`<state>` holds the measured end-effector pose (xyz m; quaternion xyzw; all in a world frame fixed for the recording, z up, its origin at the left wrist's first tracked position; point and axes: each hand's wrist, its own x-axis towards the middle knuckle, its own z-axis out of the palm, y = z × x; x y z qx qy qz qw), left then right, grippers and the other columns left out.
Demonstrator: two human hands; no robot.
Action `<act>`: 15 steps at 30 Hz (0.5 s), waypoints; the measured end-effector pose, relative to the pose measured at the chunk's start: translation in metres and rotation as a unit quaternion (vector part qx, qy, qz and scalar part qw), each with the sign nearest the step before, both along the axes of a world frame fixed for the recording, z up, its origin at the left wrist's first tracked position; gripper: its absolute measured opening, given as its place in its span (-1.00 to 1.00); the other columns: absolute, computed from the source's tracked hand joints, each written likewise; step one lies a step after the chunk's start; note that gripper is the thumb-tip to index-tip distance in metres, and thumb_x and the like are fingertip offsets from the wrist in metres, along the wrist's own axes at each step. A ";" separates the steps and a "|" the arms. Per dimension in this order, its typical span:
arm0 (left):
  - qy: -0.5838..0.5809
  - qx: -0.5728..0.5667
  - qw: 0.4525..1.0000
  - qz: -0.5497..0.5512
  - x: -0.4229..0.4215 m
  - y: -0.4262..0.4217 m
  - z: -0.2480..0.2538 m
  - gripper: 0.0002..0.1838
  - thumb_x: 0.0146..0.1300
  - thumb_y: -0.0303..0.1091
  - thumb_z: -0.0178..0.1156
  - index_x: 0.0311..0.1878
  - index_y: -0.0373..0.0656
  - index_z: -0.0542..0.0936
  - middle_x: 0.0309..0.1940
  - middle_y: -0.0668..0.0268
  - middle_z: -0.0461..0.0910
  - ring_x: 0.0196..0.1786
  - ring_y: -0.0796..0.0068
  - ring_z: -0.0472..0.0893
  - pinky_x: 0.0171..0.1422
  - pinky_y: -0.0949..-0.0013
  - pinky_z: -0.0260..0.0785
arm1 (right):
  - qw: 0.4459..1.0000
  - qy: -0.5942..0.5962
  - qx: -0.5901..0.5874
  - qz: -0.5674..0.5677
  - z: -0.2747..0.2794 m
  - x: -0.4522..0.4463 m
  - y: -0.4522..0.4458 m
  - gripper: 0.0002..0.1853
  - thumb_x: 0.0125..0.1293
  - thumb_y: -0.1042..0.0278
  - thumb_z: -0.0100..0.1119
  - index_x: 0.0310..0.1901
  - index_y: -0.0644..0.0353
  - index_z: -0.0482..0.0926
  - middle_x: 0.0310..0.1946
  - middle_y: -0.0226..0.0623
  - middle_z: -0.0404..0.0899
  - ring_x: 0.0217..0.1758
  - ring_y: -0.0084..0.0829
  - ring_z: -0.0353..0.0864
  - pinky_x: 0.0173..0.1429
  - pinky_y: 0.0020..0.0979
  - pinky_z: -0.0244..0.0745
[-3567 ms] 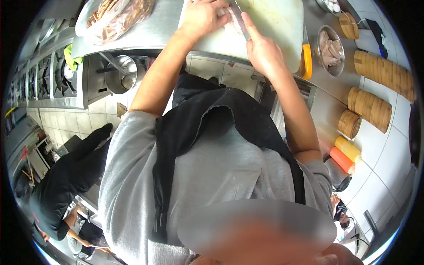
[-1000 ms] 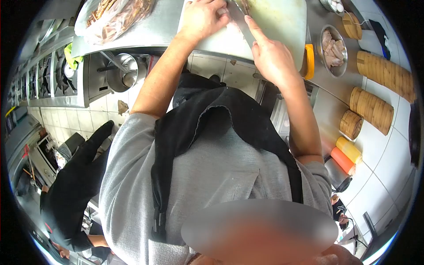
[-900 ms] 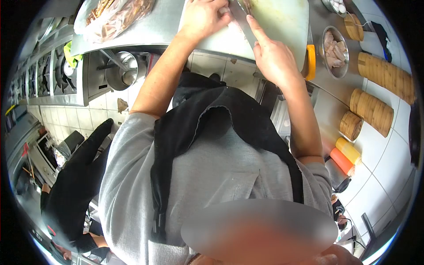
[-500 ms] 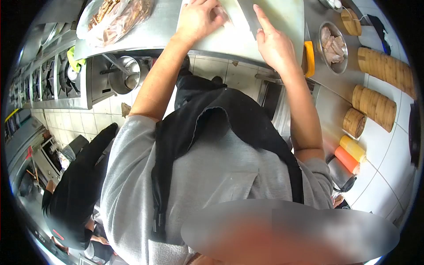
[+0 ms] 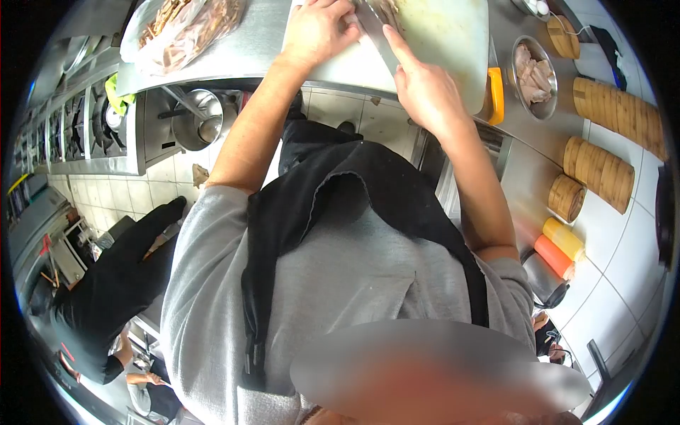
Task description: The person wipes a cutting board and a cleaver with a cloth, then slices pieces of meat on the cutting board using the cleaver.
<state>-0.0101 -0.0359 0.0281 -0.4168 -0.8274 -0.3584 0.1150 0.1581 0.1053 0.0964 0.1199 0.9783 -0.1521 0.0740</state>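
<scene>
My right hand (image 5: pixel 428 92) is closed around the handle of a knife (image 5: pixel 379 39), its index finger stretched along the blade. The blade lies slantwise over a pale cutting board (image 5: pixel 453 42) at the top of the view. Left of the blade, my left hand (image 5: pixel 322 32) has its fingers bent and pressed down on a pale pink piece of meat, mostly hidden beneath them. Just beyond the blade lie thin brownish strips (image 5: pixel 387 10), cut off by the top edge.
A clear plastic bag (image 5: pixel 191 35) of brownish pieces lies left. At right are a metal bowl (image 5: pixel 535 78) of pale meat, an orange handle-like object (image 5: pixel 496 95), bamboo steamers (image 5: pixel 598 173) and squeeze bottles (image 5: pixel 554 256). A pot (image 5: pixel 198 120) sits lower left; people in dark clothes work behind.
My right hand and the knife have moved left, closer to my left hand. Brownish strips now show right of the blade. The person at lower left has shifted, and another shows more.
</scene>
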 end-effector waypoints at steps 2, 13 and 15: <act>0.002 -0.004 1.000 -0.006 0.002 -0.001 0.003 -0.87 0.15 -0.35 0.31 -0.26 -0.16 0.66 -0.29 0.10 0.64 -0.18 -0.01 0.63 -0.01 0.04 0.54 | 1.000 0.010 -0.004 -0.010 -0.010 -0.007 0.002 -0.27 0.44 0.28 0.11 0.61 -0.33 0.18 -0.40 0.08 0.71 -0.26 0.15 0.74 -0.01 0.12 0.63; -0.015 -0.009 1.000 -0.005 -0.001 -0.001 -0.005 -0.84 0.19 -0.32 0.32 -0.24 -0.20 0.66 -0.28 0.11 0.65 -0.15 0.09 0.63 0.03 0.06 0.52 | 1.000 0.030 0.000 -0.006 0.001 -0.001 0.008 -0.28 0.44 0.27 0.09 0.61 -0.34 0.18 -0.44 0.05 0.71 -0.31 0.14 0.74 -0.05 0.12 0.63; 0.000 -0.006 1.000 -0.010 -0.001 -0.003 0.000 -0.84 0.19 -0.32 0.32 -0.24 -0.20 0.65 -0.28 0.10 0.65 -0.14 0.08 0.63 0.03 0.06 0.52 | 1.000 0.023 0.001 0.000 0.005 0.000 0.002 -0.27 0.44 0.28 0.09 0.61 -0.35 0.18 -0.44 0.05 0.71 -0.31 0.14 0.74 -0.05 0.12 0.63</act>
